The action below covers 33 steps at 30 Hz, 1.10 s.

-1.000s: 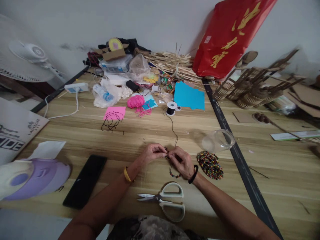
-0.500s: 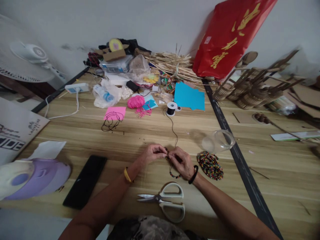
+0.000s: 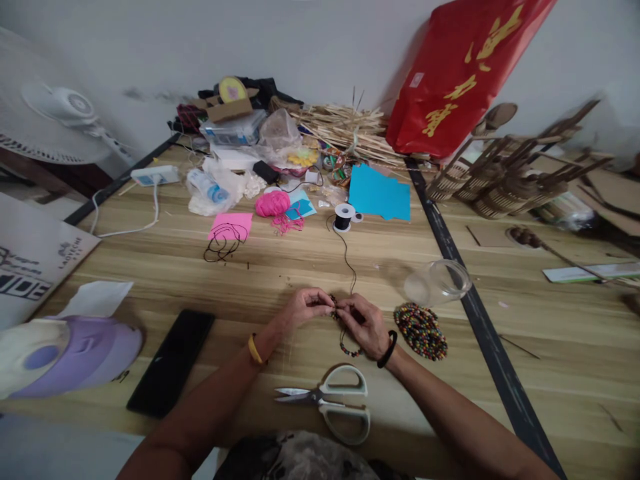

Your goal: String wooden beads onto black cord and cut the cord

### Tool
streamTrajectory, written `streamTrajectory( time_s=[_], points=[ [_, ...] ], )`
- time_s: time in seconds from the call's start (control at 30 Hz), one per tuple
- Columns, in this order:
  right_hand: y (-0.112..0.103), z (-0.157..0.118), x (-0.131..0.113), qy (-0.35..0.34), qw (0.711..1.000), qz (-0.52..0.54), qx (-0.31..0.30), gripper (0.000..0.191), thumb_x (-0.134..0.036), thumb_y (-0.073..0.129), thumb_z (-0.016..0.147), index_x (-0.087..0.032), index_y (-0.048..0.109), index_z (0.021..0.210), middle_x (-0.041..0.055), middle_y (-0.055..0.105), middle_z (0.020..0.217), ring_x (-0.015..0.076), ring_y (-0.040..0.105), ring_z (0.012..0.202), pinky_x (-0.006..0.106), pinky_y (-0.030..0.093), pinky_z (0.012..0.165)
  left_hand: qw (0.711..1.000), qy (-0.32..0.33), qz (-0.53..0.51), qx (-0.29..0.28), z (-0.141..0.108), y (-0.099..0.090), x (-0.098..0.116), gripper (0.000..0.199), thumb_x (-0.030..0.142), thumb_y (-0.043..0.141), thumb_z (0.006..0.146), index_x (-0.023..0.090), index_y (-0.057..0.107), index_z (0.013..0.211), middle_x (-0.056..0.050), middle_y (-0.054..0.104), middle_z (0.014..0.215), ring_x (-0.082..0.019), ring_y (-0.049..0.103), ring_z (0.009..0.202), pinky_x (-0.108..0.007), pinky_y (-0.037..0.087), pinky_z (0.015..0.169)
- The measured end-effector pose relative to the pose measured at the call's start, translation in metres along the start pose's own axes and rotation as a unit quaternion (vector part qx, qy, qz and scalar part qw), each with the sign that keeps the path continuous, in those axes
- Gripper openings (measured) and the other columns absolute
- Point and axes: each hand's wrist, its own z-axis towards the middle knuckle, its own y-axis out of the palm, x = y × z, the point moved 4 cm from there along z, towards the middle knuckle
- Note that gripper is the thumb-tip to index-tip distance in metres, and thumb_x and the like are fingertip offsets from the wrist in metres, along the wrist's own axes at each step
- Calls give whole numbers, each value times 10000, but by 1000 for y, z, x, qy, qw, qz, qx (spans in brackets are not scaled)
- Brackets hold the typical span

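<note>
My left hand [image 3: 311, 307] pinches one part of a beaded string [image 3: 351, 351] between thumb and fingertips. Close against it, my right hand [image 3: 367, 325] also pinches the string, and a beaded loop hangs below its fingers onto the table. The fingertips hide the exact spot they grip. A black cord [image 3: 346, 255] runs from behind my right hand up to a white spool [image 3: 344, 217] wound with black cord. To the right of my right hand lies a coiled heap of multicoloured beads [image 3: 421, 331]. Scissors [image 3: 320, 399] with white handles rest below, blades parted.
A clear plastic jar [image 3: 437, 283] lies on its side beyond the beads. At left are a black phone [image 3: 171, 362] and a purple-and-white object [image 3: 83, 355]. Pink yarn [image 3: 273, 204], a pink paper [image 3: 235, 225] under loose black cord, and blue sheets [image 3: 380, 192] lie farther back.
Both hands stay in nearly the same place, still pinching the beaded string. The whole view has shifted very slightly.
</note>
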Motion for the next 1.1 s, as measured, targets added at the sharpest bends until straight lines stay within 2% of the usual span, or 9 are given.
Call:
streamTrajectory(
  time_s=[0.2, 1.1],
  points=[
    [-1, 1, -2, -10, 1000, 3, -1, 157, -284, 512, 908, -184, 601, 826, 32, 581, 745, 138, 536, 657, 250, 429, 596, 1000, -3, 3, 4, 0, 0, 1, 175, 227, 734, 657, 106, 667, 764, -45, 676, 767, -134, 602, 744, -262, 464, 756],
    [-1, 1, -4, -18, 1000, 4, -3, 180, -311, 503, 914, -191, 596, 817, 35, 582, 740, 152, 544, 669, 265, 433, 606, 1000, 5, 5, 1, -1, -1, 2, 190, 250, 735, 664, 110, 672, 776, -52, 685, 787, -140, 606, 757, -263, 468, 758]
  ],
)
